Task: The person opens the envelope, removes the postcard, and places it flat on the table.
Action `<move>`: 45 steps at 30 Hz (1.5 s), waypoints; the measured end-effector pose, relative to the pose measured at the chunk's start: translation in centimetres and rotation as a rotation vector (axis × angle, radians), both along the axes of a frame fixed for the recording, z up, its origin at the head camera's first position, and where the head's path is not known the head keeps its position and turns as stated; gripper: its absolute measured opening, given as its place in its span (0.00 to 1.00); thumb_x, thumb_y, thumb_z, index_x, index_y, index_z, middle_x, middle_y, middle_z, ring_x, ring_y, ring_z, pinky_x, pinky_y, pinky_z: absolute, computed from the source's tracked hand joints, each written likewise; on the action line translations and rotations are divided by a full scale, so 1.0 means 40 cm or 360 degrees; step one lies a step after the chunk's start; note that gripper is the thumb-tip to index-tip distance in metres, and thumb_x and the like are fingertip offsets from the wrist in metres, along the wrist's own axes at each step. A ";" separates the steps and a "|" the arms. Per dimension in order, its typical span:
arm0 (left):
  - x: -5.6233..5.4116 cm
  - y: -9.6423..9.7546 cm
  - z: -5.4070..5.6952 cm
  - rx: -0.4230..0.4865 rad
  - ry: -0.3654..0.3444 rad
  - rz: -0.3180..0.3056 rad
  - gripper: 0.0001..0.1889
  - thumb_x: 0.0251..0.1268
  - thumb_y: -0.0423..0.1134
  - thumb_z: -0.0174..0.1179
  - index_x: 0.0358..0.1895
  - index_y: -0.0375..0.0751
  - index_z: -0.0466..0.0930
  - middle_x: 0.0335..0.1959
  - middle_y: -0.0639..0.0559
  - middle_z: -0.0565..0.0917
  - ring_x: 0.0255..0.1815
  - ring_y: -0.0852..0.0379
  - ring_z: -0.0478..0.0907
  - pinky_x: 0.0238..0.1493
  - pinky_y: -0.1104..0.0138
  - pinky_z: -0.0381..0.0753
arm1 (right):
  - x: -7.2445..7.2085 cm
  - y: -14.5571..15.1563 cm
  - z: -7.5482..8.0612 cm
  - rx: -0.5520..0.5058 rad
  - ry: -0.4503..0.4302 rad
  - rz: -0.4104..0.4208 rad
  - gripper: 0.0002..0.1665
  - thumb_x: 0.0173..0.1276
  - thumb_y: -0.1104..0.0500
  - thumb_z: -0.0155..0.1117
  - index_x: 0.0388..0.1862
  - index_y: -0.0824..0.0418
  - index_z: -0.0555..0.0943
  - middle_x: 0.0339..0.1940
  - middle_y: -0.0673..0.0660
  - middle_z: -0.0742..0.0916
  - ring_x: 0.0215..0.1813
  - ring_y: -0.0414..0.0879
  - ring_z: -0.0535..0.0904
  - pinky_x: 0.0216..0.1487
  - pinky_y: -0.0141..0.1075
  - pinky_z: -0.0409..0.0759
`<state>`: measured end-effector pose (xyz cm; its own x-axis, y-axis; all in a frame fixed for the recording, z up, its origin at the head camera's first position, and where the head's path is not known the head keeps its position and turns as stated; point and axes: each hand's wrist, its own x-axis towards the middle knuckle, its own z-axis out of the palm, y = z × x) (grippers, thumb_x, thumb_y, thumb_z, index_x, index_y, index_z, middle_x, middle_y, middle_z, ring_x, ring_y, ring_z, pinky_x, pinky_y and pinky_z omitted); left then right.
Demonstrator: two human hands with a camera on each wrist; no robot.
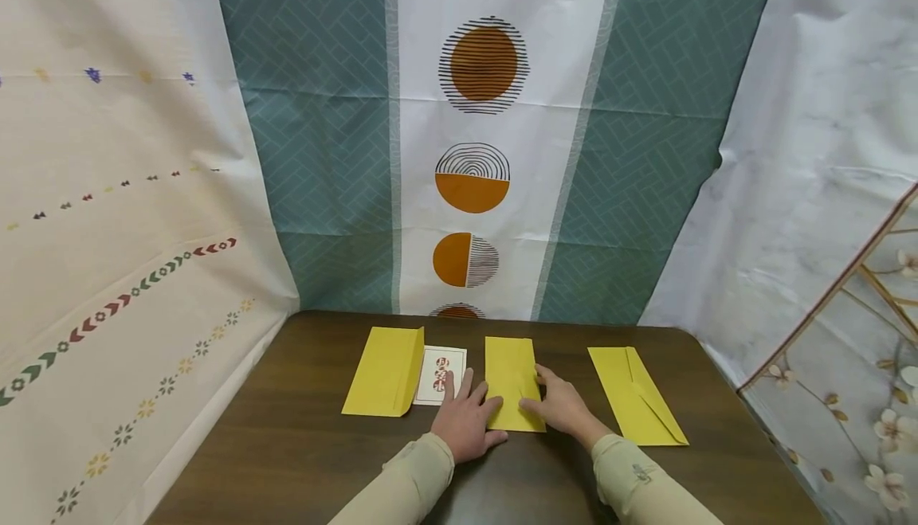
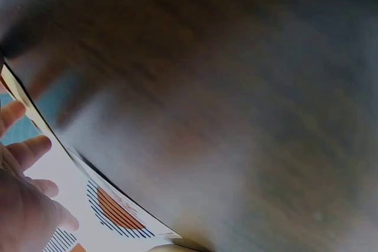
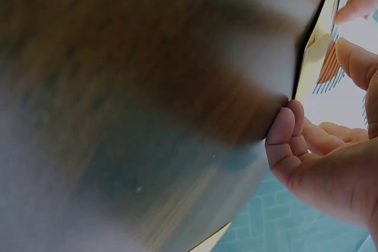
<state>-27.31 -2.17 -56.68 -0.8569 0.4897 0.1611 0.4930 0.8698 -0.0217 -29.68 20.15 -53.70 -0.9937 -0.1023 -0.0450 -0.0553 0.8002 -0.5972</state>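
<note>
A yellow envelope [image 1: 511,374] lies flat on the dark wooden table [image 1: 301,461], between both hands. My left hand [image 1: 462,421] is spread low over the table, its fingers overlapping the envelope's left edge in the head view. Its fingers [image 2: 29,150] show apart from one another in the left wrist view. A white card [image 1: 434,385] with red characters lies just left of those fingertips. My right hand [image 1: 566,405] touches the envelope's right edge with its fingers, the thumb over its lower part. In the right wrist view bent fingers [image 3: 282,131] rest at that edge.
Another yellow envelope [image 1: 380,370] lies to the left, its right edge raised beside the card. A third yellow envelope [image 1: 638,397] lies on the right, its seams facing up. Behind the table hangs a patterned cloth [image 1: 473,111].
</note>
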 end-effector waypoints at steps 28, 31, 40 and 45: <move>0.003 -0.010 0.007 -0.0055 -0.0015 0.0020 0.33 0.74 0.73 0.53 0.72 0.61 0.79 0.74 0.48 0.80 0.85 0.40 0.65 0.81 0.34 0.60 | 0.002 -0.041 -0.018 0.0198 0.0076 0.0078 0.53 0.65 0.47 0.80 0.81 0.66 0.67 0.75 0.67 0.81 0.74 0.65 0.79 0.73 0.62 0.77; 0.001 -0.016 0.010 -0.0050 -0.0053 -0.0029 0.32 0.76 0.71 0.53 0.73 0.61 0.78 0.76 0.47 0.78 0.84 0.41 0.66 0.81 0.38 0.64 | 0.004 -0.043 -0.014 0.0232 0.0091 0.0092 0.52 0.65 0.47 0.81 0.81 0.67 0.68 0.75 0.67 0.81 0.73 0.66 0.79 0.72 0.63 0.77; -0.015 -0.032 0.014 -0.0155 -0.0107 -0.0134 0.31 0.77 0.70 0.52 0.76 0.64 0.75 0.79 0.52 0.75 0.83 0.47 0.69 0.81 0.40 0.66 | 0.007 -0.048 -0.015 0.0264 0.0083 0.0072 0.52 0.65 0.47 0.80 0.80 0.67 0.69 0.76 0.68 0.80 0.74 0.66 0.79 0.72 0.63 0.76; -0.014 -0.033 0.010 -0.0175 -0.0135 -0.0126 0.32 0.78 0.71 0.50 0.78 0.65 0.74 0.81 0.52 0.74 0.85 0.46 0.66 0.82 0.39 0.63 | 0.007 -0.047 -0.020 0.0273 0.0097 0.0074 0.51 0.66 0.47 0.80 0.80 0.67 0.68 0.75 0.68 0.80 0.74 0.66 0.79 0.72 0.62 0.77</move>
<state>-27.88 -3.48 -56.27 -0.8231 0.5670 0.0314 0.5641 0.8227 -0.0699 -29.42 18.29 -54.51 -0.9896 -0.1439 -0.0057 -0.1263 0.8858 -0.4465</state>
